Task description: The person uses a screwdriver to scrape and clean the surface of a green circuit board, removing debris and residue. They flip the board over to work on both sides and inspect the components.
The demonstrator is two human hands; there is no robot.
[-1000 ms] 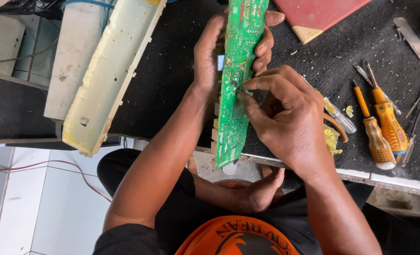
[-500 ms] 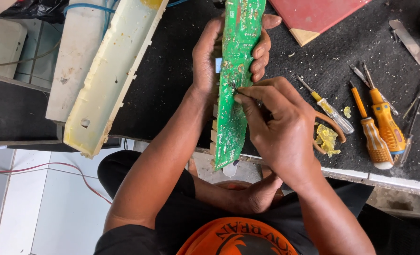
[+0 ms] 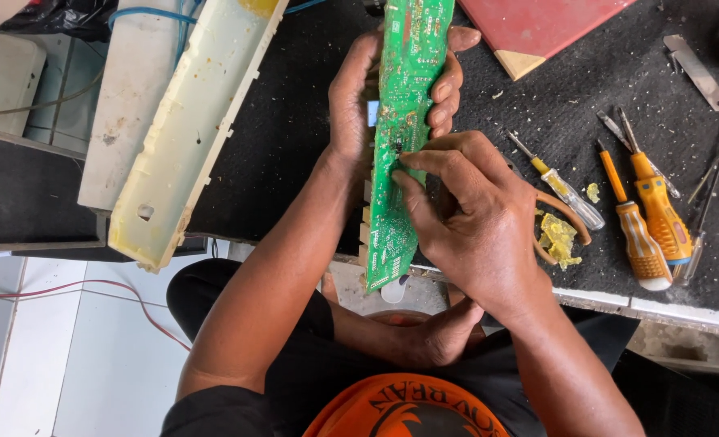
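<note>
Gripping a long green circuit board near its upper end, the left hand is wrapping thumb on one edge and fingers on the other, holding the board upright in the centre of the frame, above the near edge of the dark workbench. The right hand is pinching thumb and forefinger together against the board's face about midway down; something small and dark seems to be sitting at the fingertips, but whether they are actually grasping it I cannot tell.

Doing this well, to my judgement, is calling for a steady left-hand clamp on the edges only, keeping fingers off the solder side, while the right hand is working with light, straight pressure rather than twisting, since the thin board could be flexing along its length. Bracing the lower end against the bench edge would be helping.

Lying to the right of the frame are two orange-handled screwdrivers and a clear-handled screwdriver, beside yellow crumbs. A cream plastic casing is resting at the upper left.
</note>
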